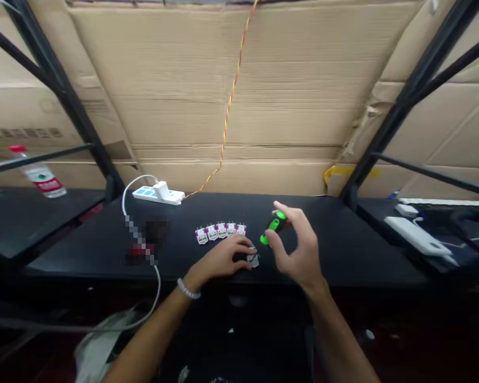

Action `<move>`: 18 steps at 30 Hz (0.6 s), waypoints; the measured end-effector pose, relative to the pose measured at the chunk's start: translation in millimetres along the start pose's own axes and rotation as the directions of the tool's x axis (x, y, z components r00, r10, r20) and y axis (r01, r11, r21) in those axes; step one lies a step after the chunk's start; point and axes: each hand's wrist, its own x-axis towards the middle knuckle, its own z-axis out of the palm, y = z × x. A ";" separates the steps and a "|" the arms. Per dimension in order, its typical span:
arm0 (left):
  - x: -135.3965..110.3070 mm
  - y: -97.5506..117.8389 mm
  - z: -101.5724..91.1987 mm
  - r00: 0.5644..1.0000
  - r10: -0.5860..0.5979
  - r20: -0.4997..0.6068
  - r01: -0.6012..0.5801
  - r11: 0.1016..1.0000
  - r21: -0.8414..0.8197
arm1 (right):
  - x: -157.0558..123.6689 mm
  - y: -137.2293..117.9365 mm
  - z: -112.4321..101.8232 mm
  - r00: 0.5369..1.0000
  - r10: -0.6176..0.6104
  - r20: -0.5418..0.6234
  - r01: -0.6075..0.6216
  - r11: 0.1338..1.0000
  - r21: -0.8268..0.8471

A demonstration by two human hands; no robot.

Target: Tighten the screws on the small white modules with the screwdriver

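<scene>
My right hand (297, 247) is wrapped around a green and black screwdriver handle (274, 226), held tilted just above the black table (343, 250). My left hand (223, 258) lies on the table with its fingers pinched around a small white part (254, 260) under the tool's tip. A row of several small white and purple parts (220, 232) sits just behind my left hand.
A white power strip (158, 193) with a charger and white cable lies at the back left. A plastic bottle (39, 174) stands on the left shelf. White devices (417, 234) rest on the right shelf. Cardboard (239, 96) walls the back, black frame bars at both sides.
</scene>
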 end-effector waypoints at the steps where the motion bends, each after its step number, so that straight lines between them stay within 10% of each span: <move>1: -0.1 -0.2 0.1 1.000 -0.002 0.003 0.002 1.000 0.003 | 0.3 -0.1 0.4 1.000 0.002 -0.014 -0.002 1.000 -0.019; 18: 1.0 -0.4 0.0 1.000 0.003 0.016 -0.003 1.000 -0.007 | 1.5 9.5 -8.1 0.990 0.066 -0.126 -0.075 0.994 -0.073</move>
